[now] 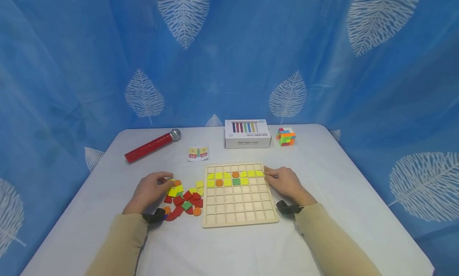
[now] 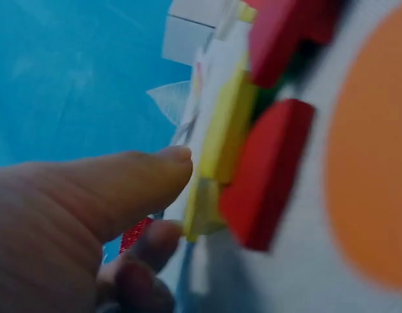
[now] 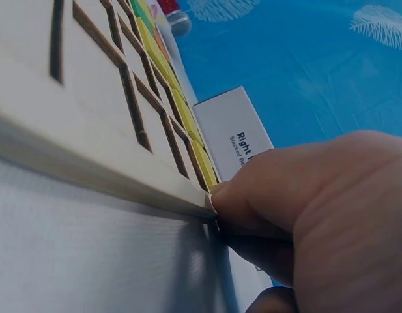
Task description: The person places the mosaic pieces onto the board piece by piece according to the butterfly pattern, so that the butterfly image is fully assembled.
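Observation:
Over the left edge of a loose pile of coloured shape tiles, my left hand point(image 1: 152, 188) has its thumb and fingers apart, the fingertips right by yellow tiles point(image 1: 173, 192). In the left wrist view the thumb point(image 2: 142, 173) lies beside a yellow tile point(image 2: 227, 130), with a red tile point(image 2: 269, 176) just past it. My right hand point(image 1: 287, 182) pinches the right edge of the wooden grid board point(image 1: 238, 208) near its upper corner, thumb at the rim. Yellow tiles, orange discs point(image 1: 235, 174) and a green square point(image 1: 236, 182) lie in two upper rows of the board.
Behind the board lies a small pattern card point(image 1: 198, 153). A red microphone point(image 1: 152, 147) is at the back left, with a white box point(image 1: 247, 134) and a puzzle cube point(image 1: 285, 137) at the back right. Red tiles point(image 1: 178, 201) fill much of the pile.

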`<state>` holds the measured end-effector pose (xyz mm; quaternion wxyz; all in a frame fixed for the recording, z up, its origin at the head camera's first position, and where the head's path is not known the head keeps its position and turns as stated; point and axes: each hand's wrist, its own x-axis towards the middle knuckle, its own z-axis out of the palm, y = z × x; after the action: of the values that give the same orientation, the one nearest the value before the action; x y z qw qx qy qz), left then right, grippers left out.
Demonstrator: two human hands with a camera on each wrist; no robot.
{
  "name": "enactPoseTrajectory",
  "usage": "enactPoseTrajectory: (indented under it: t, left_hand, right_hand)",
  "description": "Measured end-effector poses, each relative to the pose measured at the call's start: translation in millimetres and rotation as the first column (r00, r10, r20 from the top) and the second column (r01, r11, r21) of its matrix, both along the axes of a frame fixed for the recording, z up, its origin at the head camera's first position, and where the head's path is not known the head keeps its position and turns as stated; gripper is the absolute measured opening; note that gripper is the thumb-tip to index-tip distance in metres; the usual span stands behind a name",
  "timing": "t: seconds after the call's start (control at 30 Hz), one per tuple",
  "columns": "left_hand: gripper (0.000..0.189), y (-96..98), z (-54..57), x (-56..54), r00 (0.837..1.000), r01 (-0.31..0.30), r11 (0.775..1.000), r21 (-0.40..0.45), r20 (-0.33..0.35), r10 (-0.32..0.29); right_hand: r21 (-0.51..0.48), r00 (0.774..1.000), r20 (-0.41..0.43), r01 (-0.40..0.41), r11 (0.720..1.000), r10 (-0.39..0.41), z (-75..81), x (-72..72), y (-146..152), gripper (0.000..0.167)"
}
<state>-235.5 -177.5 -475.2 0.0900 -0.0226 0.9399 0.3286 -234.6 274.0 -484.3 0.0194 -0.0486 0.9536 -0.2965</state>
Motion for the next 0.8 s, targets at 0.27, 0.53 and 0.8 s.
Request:
enactPoseTrajectory:
  t: [0.27,0.53,0.8]
  left_hand:
    - [0.046,8.7,2.4,1.3,0.999,0.01,0.996,-0.09,-0.04,-0.014]
    - [0.041,13.6,8.0,-1.0,0.994,0.06,0.979,-0.194,-0.082,-0.077]
    - [0.031,16.3,6.4,-1.9,0.997,0.004,0.998,-0.063,-0.078,-0.008]
  right_hand:
    - [-0.001,1.0,0.0,-0.003,1.0,0.003,-0.2,0.7,1,0.04]
    - [-0.032,1.0,0.017,0.01,0.999,-0.009,-1.6,1.4,1,0.039]
    - [-0.024,0.999,0.033,0.025,0.999,-0.024,-3.6,-1.7,0,0.039]
